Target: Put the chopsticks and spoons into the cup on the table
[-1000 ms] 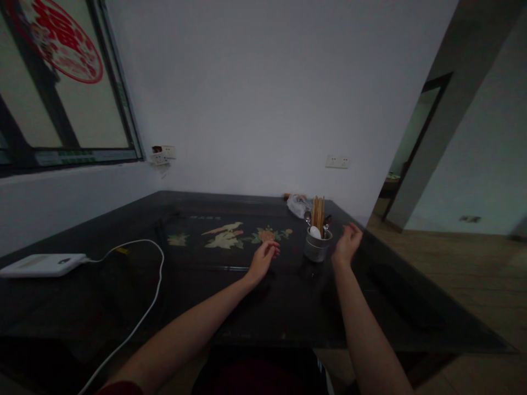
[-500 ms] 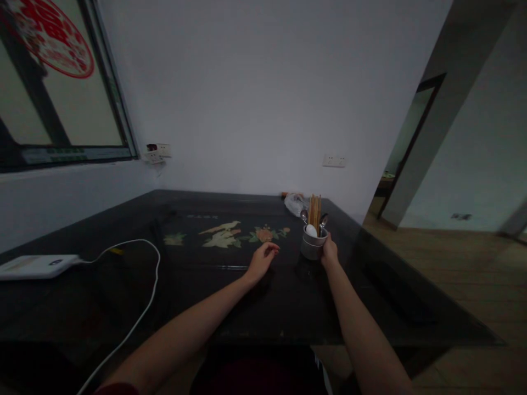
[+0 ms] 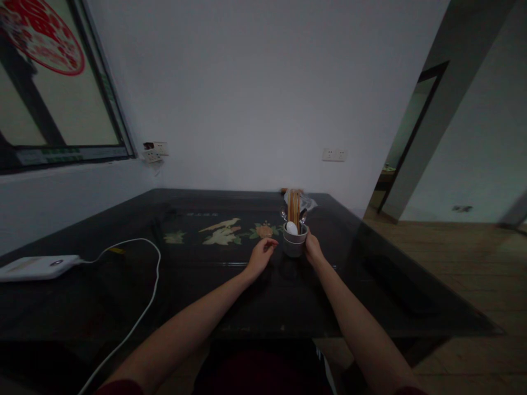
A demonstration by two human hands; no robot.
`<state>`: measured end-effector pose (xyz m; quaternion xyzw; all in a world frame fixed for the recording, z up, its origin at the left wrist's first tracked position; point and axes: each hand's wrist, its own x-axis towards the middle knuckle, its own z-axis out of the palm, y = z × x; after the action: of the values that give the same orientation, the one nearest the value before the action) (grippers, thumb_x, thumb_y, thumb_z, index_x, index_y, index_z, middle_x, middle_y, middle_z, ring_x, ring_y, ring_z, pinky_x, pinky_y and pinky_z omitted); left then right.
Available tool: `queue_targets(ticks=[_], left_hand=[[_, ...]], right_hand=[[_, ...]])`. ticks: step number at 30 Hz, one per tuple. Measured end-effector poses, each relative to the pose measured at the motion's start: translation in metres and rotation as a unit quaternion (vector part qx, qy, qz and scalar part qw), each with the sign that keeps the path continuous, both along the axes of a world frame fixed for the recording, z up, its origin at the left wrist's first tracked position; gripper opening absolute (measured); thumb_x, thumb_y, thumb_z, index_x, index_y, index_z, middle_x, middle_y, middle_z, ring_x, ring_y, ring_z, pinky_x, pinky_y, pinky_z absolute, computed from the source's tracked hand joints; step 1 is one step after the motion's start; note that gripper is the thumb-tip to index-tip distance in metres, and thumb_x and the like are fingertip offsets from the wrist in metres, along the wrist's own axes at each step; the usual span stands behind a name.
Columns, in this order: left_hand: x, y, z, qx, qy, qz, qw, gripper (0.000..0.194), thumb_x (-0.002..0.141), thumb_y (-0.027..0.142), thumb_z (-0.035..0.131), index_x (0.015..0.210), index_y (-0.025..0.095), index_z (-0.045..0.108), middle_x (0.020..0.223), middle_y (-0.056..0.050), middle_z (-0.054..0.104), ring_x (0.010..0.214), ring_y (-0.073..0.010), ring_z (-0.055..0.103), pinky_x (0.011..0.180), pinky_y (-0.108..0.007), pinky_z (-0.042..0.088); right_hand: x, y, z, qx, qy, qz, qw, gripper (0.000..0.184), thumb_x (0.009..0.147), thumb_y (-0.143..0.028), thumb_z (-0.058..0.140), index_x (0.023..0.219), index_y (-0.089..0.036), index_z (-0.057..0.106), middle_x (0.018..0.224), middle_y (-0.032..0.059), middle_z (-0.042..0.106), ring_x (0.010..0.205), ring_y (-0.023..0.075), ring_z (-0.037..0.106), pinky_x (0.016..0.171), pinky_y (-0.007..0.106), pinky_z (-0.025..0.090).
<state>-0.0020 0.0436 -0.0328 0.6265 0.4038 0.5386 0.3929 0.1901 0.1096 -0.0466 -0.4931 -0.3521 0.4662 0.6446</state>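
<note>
A grey cup-shaped utensil holder is on the dark table in front of me. Several wooden chopsticks, a white spoon and shiny metal utensils stick up from it. My right hand is closed around the holder's right side, with most of its fingers hidden behind it. To the left of the holder, my left hand rests low over the table. Its fingers are loosely bent and apart from the thumb, and nothing shows in them.
A clear plastic bag lies behind the holder by the wall. At the left is a white device with a white cable curving to the front edge. A dark flat object lies at the right. Bird-and-flower pictures decorate the tabletop.
The utensil holder has moved left with my right hand on it, nearer my left hand. It now stands in front of the plastic bag. My left hand has hardly moved.
</note>
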Motion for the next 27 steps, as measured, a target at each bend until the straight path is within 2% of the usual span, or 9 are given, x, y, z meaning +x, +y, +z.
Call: queue_targets(ticks=[6,13,19,23,27], left_hand=[[-0.004,0.008,0.000,-0.012,-0.045,0.033,0.998,0.015,0.074,0.009,0.054,0.084,0.016,0.063,0.090,-0.005,0.065,0.094,-0.0178,0.058,0.091,-0.032,0.043],[-0.006,0.012,-0.002,-0.116,-0.097,0.017,0.988,0.014,0.077,0.018,0.059,0.091,0.016,0.060,0.096,-0.005,0.066,0.091,-0.0171,0.060,0.080,-0.028,0.048],[-0.013,0.013,0.004,-0.108,-0.137,0.025,0.984,0.014,0.076,0.014,0.054,0.089,0.016,0.060,0.098,-0.006,0.064,0.093,-0.0169,0.059,0.077,-0.026,0.048],[-0.019,0.014,0.011,-0.115,-0.161,0.034,0.980,0.015,0.075,0.018,0.055,0.089,0.017,0.060,0.103,-0.007,0.063,0.096,-0.0178,0.058,0.077,-0.027,0.048],[-0.023,0.017,0.014,-0.121,-0.184,0.027,0.975,0.016,0.073,0.020,0.054,0.087,0.017,0.060,0.100,-0.007,0.063,0.091,-0.0164,0.059,0.075,-0.026,0.047]], right_hand=[[-0.018,-0.004,-0.004,-0.002,0.043,0.056,0.997,0.041,0.076,-0.054,0.057,0.079,-0.015,0.069,0.081,0.0070,0.073,0.080,0.0191,0.066,0.067,0.025,0.050],[-0.043,-0.020,0.005,0.032,0.100,0.118,0.987,0.033,0.081,-0.048,0.055,0.085,-0.018,0.068,0.091,0.0070,0.073,0.092,0.0186,0.065,0.081,0.027,0.051],[-0.054,-0.033,0.012,0.022,0.123,0.174,0.977,0.035,0.084,-0.049,0.051,0.090,-0.017,0.067,0.093,0.0086,0.072,0.097,0.0206,0.065,0.083,0.031,0.051],[-0.058,-0.038,0.014,0.030,0.114,0.205,0.972,0.038,0.084,-0.052,0.050,0.093,-0.019,0.067,0.097,0.0082,0.072,0.100,0.0210,0.064,0.083,0.031,0.051],[-0.060,-0.039,0.012,0.041,0.113,0.220,0.968,0.038,0.083,-0.052,0.051,0.094,-0.020,0.067,0.098,0.0081,0.072,0.100,0.0217,0.063,0.083,0.031,0.051]])
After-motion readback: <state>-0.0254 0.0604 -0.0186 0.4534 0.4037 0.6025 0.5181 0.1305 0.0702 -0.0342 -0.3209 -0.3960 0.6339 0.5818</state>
